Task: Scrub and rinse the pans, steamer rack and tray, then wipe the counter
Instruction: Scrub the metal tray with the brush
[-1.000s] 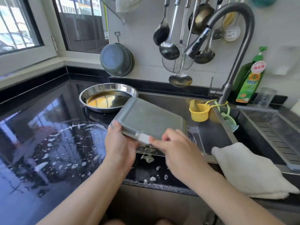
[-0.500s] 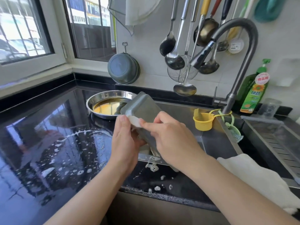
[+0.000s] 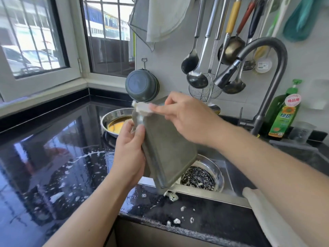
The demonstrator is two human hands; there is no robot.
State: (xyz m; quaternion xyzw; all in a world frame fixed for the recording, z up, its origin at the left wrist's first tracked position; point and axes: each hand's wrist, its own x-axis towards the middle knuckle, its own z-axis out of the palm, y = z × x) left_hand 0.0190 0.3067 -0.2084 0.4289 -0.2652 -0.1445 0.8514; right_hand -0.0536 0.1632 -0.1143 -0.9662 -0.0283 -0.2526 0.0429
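A grey rectangular metal tray stands tilted on end over the sink's front edge. My left hand grips its left side, thumb on the back face. My right hand pinches a small white scrubbing pad against the tray's top corner. A round steel pan with yellowish liquid sits on the black counter behind the tray. In the sink lies another round pan holding a dark wire steamer rack with foam on it.
The black counter is wet with white suds. A curved tap arches over the sink. A green detergent bottle stands at back right. Ladles hang on the wall. A white cloth lies on the sink's right rim.
The tray went from lying flat over the sink to standing nearly upright. My right hand slid the pad from the near edge up to the tray's top corner.
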